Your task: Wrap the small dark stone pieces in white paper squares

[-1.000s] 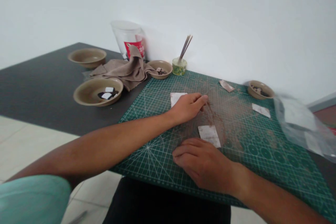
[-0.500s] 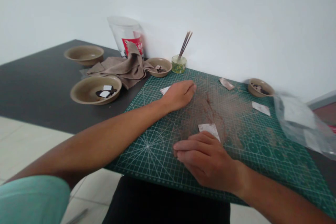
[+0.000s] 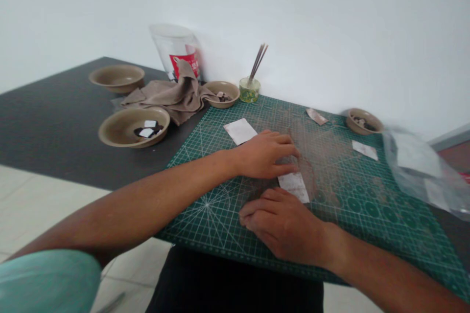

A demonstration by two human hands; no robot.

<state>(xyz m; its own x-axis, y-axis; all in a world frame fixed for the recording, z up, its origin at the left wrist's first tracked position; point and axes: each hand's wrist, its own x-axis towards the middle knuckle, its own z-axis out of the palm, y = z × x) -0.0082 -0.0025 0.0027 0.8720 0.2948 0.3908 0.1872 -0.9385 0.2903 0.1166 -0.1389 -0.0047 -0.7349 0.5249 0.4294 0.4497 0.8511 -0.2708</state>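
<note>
Under left hand (image 3: 270, 156) and right hand (image 3: 290, 227): cutting mat (image 3: 191, 217), on table (image 3: 62, 122). Between hands: near sheet (image 3: 295, 189). Behind left hand: left sheet (image 3: 240, 131). Left of left hand: front bowl (image 3: 114, 131) holding pieces (image 3: 147, 132); farther back, cloth (image 3: 161, 94), rear bowl (image 3: 119, 87), jar (image 3: 171, 41). Beyond left hand: middle bowl (image 3: 224, 104), cup (image 3: 249, 94) holding sticks (image 3: 257, 63). Right of and beyond both hands: far sheet (image 3: 316, 116), right sheet (image 3: 364, 150), right bowl (image 3: 355, 126), bag (image 3: 420, 161).

Soft, slightly dim light spreads evenly over the plain white wall (image 3: 330, 24) beyond the hands (image 3: 288, 225), which cast faint shadows on the green gridded cutting mat (image 3: 367, 234) beneath. To their right, the clear plastic bag (image 3: 418, 161) looks smeared and stretched toward the edge; focus is soft throughout.
</note>
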